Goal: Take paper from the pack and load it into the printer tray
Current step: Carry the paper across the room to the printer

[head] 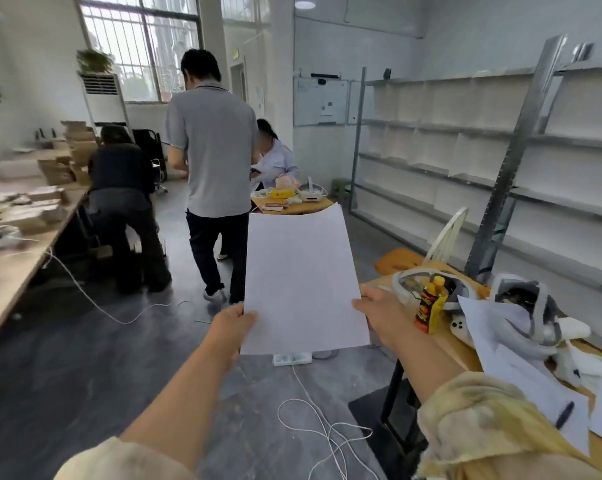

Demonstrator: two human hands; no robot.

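Observation:
I hold a white sheaf of paper (pixel 301 282) out in front of me, above the floor, long side pointing away. My left hand (pixel 232 323) pinches its near left edge. My right hand (pixel 379 313) grips its near right edge. Neither a printer nor a paper pack is in view.
A wooden table (pixel 462 351) at right carries a yellow bottle (pixel 431 304), headsets and loose sheets with a pen (pixel 564 415). A power strip (pixel 292 358) and white cables lie on the floor. Three people stand ahead near a small table (pixel 292 206). Metal shelving (pixel 500 161) lines the right wall.

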